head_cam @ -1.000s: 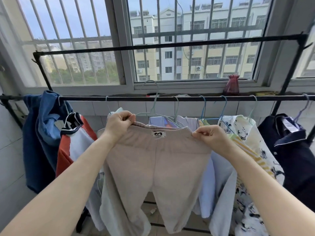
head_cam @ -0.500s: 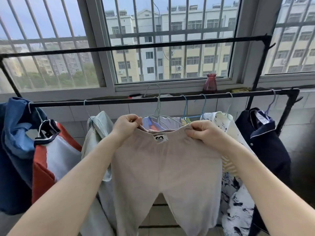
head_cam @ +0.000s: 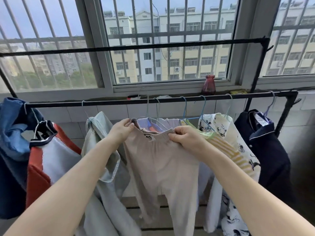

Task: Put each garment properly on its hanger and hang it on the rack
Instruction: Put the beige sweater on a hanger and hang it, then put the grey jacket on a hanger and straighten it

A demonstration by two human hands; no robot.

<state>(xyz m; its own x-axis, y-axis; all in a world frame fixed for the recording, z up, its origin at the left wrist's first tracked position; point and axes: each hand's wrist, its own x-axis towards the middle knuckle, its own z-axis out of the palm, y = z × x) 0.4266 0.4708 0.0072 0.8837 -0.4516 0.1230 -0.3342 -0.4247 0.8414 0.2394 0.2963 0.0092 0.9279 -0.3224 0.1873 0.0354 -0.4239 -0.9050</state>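
The left hand [head_cam: 121, 132] pinches the left end of the waistband of a pair of beige trousers [head_cam: 160, 169], thumb on the near side and fingers curled behind the fabric. The right hand [head_cam: 185, 137] grips the waistband's right end, fingers bunched over the elastic. Between the two hands the waistband sags a little, with a small black-and-white label just below its edge. The trouser legs hang straight down toward 6 o'clock.

The trousers are held up in front of the lower rail of a black clothes rack [head_cam: 170, 100], at the middle of the view, below the rail and not touching it. Behind them, at 12 o'clock from the waistband, a pale lilac garment [head_cam: 153, 123] hangs from a light hanger [head_cam: 157, 108].

Toward 9 o'clock hang a pale green shirt [head_cam: 102, 147], a red-and-white jacket [head_cam: 47, 159] and a blue garment [head_cam: 12, 137]. Toward 3 o'clock hang a yellow-striped top [head_cam: 226, 150], a white printed shirt [head_cam: 238, 138] and a navy shirt [head_cam: 265, 147]. A dark red vase [head_cam: 208, 85] stands on the windowsill at 1 o'clock.
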